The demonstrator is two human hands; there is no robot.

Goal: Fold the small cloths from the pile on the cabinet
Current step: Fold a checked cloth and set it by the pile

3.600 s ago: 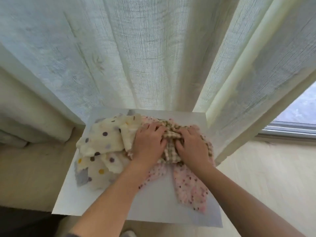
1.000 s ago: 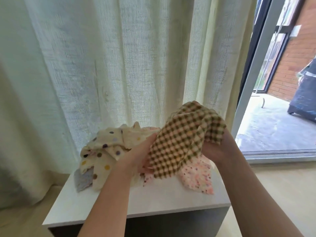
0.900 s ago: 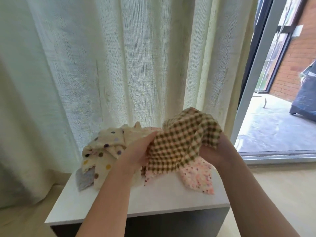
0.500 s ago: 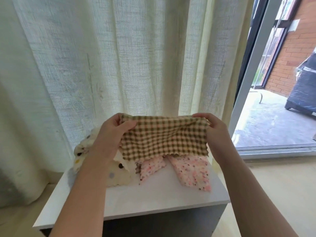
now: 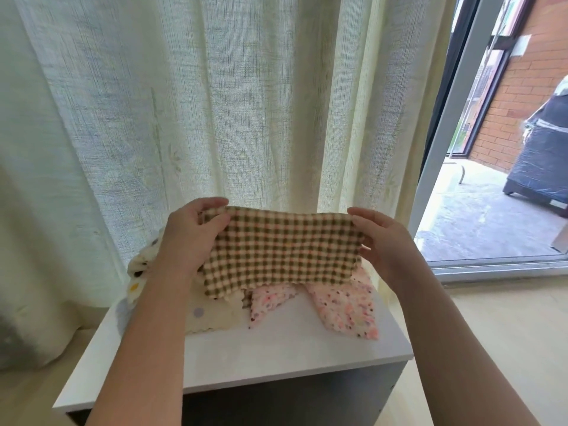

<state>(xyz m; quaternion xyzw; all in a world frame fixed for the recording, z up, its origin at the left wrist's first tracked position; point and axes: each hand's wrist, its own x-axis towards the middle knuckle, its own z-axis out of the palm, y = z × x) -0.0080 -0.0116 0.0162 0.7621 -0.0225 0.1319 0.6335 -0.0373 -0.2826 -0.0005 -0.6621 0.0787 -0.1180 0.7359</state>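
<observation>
White cabinet (image 5: pixel 276 358) nearest. Above it, checked cloth (image 5: pixel 282 250) held taut in the air, top corners pinched by left hand (image 5: pixel 187 241) and right hand (image 5: pixel 387 244). Probably light, soft, floppy; best gripped at corners. Beyond, pile (image 5: pixel 341 305) of pink and spotted cloths, then curtain (image 5: pixel 246 103).

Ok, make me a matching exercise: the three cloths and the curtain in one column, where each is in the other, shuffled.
1 checked cloth
2 pink speckled cloth
3 cream dotted cloth
4 curtain

A hanging behind the cabinet
B lying on the cabinet, right side
C held up between left hand and right hand
D lying on the cabinet, left side

Pairs: 1-C, 2-B, 3-D, 4-A
</observation>
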